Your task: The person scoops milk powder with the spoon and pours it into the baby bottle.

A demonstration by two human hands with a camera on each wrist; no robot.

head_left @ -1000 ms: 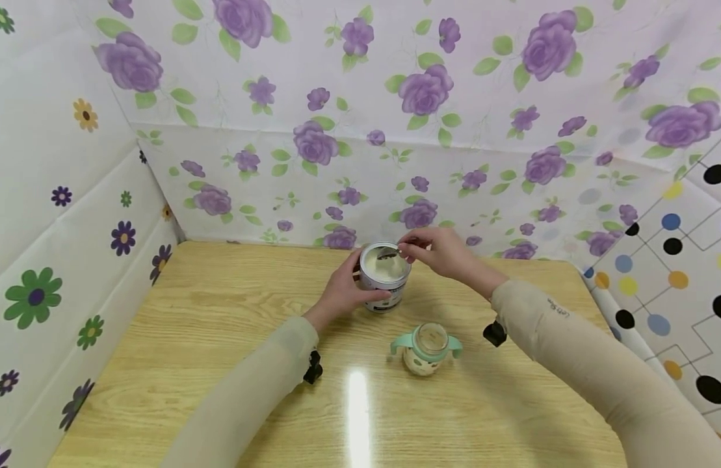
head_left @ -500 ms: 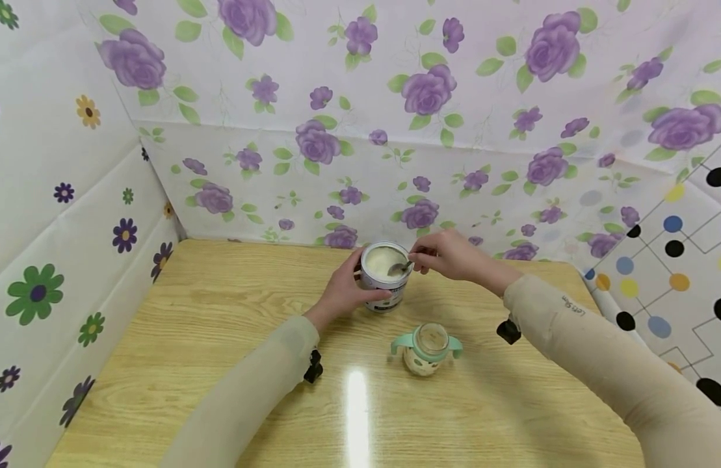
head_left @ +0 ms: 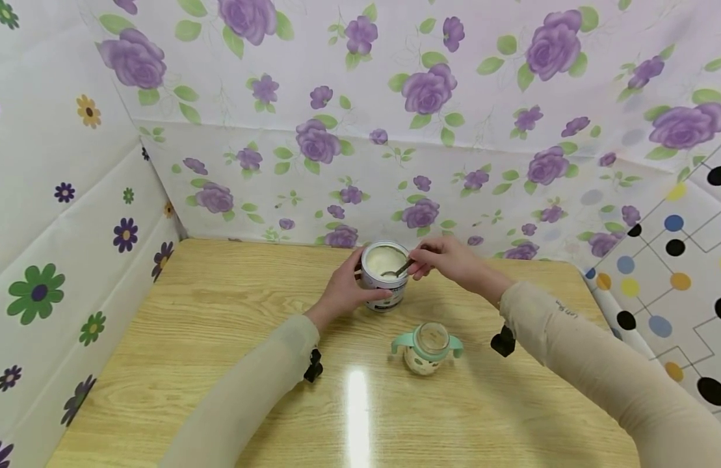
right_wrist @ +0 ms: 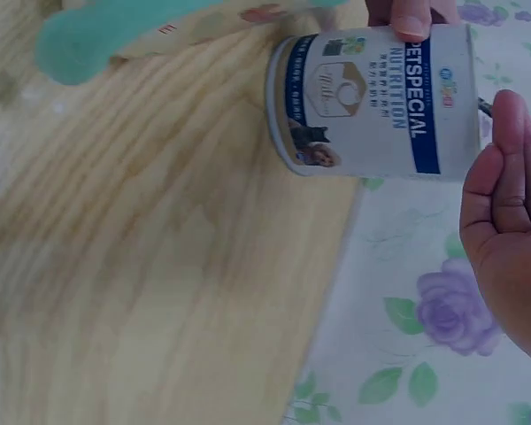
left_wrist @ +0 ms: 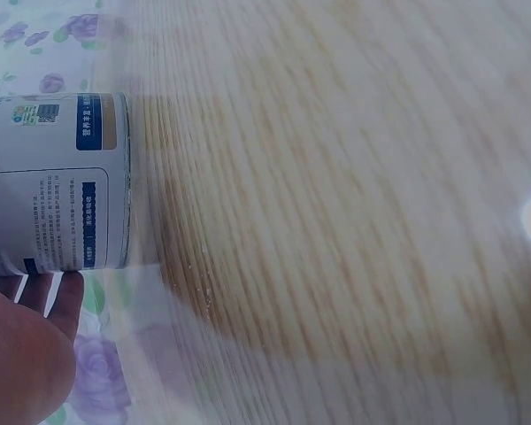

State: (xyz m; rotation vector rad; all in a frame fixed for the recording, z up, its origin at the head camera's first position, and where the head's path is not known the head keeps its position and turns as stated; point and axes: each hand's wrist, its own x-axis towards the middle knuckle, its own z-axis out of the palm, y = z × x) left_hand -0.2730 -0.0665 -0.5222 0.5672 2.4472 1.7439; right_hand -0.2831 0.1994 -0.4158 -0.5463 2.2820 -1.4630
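Observation:
A can of pet milk powder, its top uncovered, stands near the back edge of the table. Pale powder shows inside it. My left hand grips the can's left side, thumb across the front; the left wrist view has its fingers under the can's label. With my right hand I pinch the handle of a spoon, whose bowl lies at the powder, inside the rim. In the right wrist view the right fingers are beside the can's open end, and the spoon is mostly hidden.
A baby bottle with mint-green handles stands uncapped in front of the can, pale contents inside. The wooden table meets a flowered sheet at the back. A patterned sheet hangs at the right.
The spoon has gone from the can's far side to the near right inside the rim, its bowl now turned lower into the powder. My left hand, the can and the bottle stay put.

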